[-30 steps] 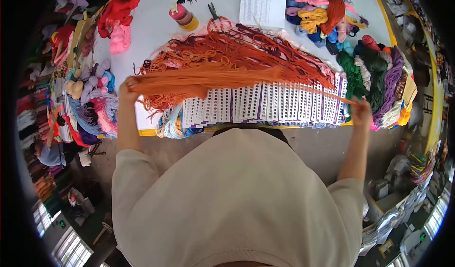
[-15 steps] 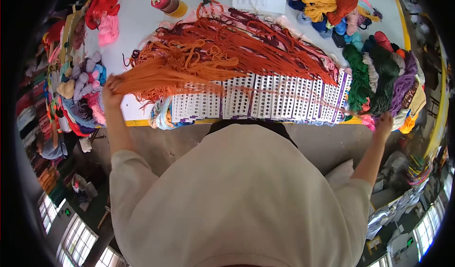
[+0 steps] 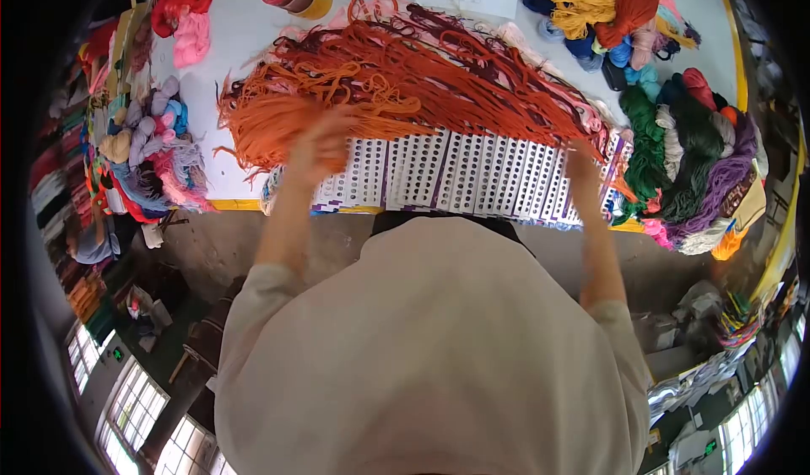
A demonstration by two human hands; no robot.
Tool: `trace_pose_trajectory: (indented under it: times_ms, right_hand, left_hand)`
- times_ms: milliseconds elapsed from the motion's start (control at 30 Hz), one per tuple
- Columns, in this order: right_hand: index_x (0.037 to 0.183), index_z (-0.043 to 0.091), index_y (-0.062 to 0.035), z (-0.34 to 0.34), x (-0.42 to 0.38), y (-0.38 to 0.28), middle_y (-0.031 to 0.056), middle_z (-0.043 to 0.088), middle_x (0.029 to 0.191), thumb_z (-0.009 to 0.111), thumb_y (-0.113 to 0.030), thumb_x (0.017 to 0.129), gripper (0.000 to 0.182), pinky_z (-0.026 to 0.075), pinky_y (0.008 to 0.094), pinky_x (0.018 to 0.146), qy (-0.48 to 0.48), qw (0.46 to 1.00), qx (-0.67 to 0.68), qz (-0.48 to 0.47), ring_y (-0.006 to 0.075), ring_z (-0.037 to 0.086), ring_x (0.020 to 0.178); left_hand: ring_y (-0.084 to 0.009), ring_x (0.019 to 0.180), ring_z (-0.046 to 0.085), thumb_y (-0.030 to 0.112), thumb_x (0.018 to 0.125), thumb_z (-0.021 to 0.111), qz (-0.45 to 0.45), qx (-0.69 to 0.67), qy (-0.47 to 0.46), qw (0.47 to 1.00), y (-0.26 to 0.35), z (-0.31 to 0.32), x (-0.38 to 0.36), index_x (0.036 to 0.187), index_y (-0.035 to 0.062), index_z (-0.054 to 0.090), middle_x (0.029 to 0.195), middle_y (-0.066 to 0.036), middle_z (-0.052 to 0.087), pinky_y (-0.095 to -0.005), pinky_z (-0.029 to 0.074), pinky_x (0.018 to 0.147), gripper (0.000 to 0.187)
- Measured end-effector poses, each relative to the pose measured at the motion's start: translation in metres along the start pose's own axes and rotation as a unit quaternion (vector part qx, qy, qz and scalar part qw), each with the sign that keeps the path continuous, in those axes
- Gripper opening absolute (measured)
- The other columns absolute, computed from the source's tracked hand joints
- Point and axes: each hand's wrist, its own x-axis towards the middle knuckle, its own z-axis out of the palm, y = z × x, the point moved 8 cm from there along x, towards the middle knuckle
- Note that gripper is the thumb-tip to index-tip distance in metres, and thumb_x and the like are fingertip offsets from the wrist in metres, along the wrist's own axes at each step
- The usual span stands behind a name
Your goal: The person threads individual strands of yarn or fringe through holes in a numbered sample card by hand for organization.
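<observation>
Left hand (image 3: 319, 150) hovering, blurred, fingers looking loosely spread; loose orange yarn (image 3: 266, 125) lying bunched just beside it, not spanning the hands. Right hand (image 3: 580, 161) blurring over punched cards (image 3: 472, 175); grip impossible to tell. Red strands (image 3: 439, 78) fanning out beyond both.

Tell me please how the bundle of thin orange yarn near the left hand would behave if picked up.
The bundle of thin orange yarn would probably sag, since its strands bend and fan out. It may tangle with the looped orange strands beside it. It looks light for its size, being loose and fine.
</observation>
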Motion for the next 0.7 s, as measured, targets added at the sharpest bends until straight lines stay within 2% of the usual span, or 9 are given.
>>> trace_pose_trajectory:
  times_ms: [33,67,167,200,233,333,433,633,700]
  right_hand:
    - [0.101,0.058,-0.0058,0.059,0.017,-0.047,0.0058,0.056,0.08,0.055,-0.013,0.093,0.011,0.043,0.0267,0.057,-0.071,0.986,-0.143,0.041,0.0105,0.05,0.062]
    - [0.101,0.056,-0.0089,0.096,0.022,-0.051,0.0081,0.055,0.073,0.054,-0.014,0.094,0.01,0.044,0.0277,0.058,-0.116,0.989,-0.058,0.074,0.0106,0.051,0.062]
    - [0.1,0.056,-0.0083,0.161,0.041,-0.036,0.009,0.055,0.068,0.054,-0.013,0.093,0.009,0.045,0.0297,0.06,-0.172,0.978,-0.095,0.066,0.0163,0.054,0.062]
    - [0.099,0.055,-0.0107,0.177,0.045,-0.032,0.0127,0.059,0.073,0.054,-0.018,0.092,0.01,0.047,0.0358,0.063,-0.197,0.974,-0.107,0.046,0.0258,0.058,0.068]
    - [0.099,0.054,-0.013,0.188,0.045,-0.028,0.0164,0.063,0.078,0.054,-0.023,0.092,0.012,0.048,0.0419,0.067,-0.222,0.968,-0.118,0.026,0.0354,0.062,0.073]
    - [0.101,0.052,-0.014,0.193,0.044,-0.025,0.018,0.064,0.084,0.052,-0.025,0.093,0.014,0.048,0.0464,0.07,-0.25,0.949,-0.179,0.067,0.0404,0.061,0.08]
    - [0.104,0.051,-0.0149,0.194,0.046,-0.025,0.0183,0.064,0.085,0.051,-0.026,0.093,0.016,0.047,0.0474,0.072,-0.253,0.952,-0.15,0.084,0.0396,0.062,0.083]
    - [0.104,0.051,-0.0144,0.196,0.047,-0.026,0.0172,0.065,0.086,0.053,-0.027,0.092,0.017,0.048,0.0447,0.071,-0.276,0.932,-0.199,0.126,0.0373,0.063,0.082]
    - [0.103,0.052,-0.0142,0.197,0.043,-0.021,0.0162,0.065,0.084,0.053,-0.027,0.091,0.018,0.048,0.0439,0.071,-0.271,0.942,-0.157,0.122,0.036,0.063,0.081]
  left_hand:
    - [0.0011,0.043,0.031,0.016,0.095,0.055,-0.097,-0.052,0.039,0.993,-0.041,0.013,0.024,0.117,0.0027,0.056,0.074,0.001,0.059,-0.0117,0.024,0.034,0.026]
    - [-0.0006,0.044,0.037,0.017,0.093,0.057,-0.11,0.014,0.082,0.99,-0.07,0.011,0.051,0.107,0.0022,0.062,0.08,-0.004,0.066,-0.0136,0.025,0.034,0.021]
    - [-0.0059,0.043,0.044,0.017,0.087,0.061,-0.115,0.32,0.139,0.93,-0.114,0.031,0.089,0.089,0.0037,0.066,0.075,-0.006,0.065,-0.0195,0.028,0.034,0.015]
    - [-0.008,0.043,0.046,0.017,0.085,0.061,-0.121,0.412,0.13,0.894,-0.121,0.035,0.096,0.082,0.0043,0.065,0.07,-0.006,0.064,-0.0221,0.03,0.034,0.014]
    - [-0.008,0.043,0.046,0.017,0.085,0.061,-0.121,0.411,0.131,0.894,-0.13,0.038,0.101,0.082,0.0043,0.065,0.07,-0.006,0.064,-0.0221,0.03,0.034,0.014]
    - [-0.013,0.036,0.043,0.018,0.081,0.065,-0.064,0.41,0.135,0.9,-0.131,0.05,0.109,0.073,0.0038,0.06,0.052,-0.006,0.054,-0.0294,0.031,0.032,0.017]
    - [-0.0137,0.037,0.046,0.016,0.079,0.064,-0.108,0.35,0.132,0.921,-0.145,0.035,0.116,0.07,0.0047,0.057,0.05,-0.005,0.051,-0.03,0.033,0.032,0.016]
    - [-0.015,0.04,0.049,0.016,0.08,0.063,-0.092,0.426,0.09,0.896,-0.137,0.045,0.118,0.077,0.0013,0.062,0.053,-0.006,0.055,-0.0304,0.036,0.035,0.015]
    - [-0.0137,0.04,0.049,0.014,0.081,0.061,0.009,0.488,0.079,0.869,-0.118,0.039,0.115,0.079,-0.0002,0.065,0.055,-0.007,0.058,-0.0283,0.036,0.037,0.015]
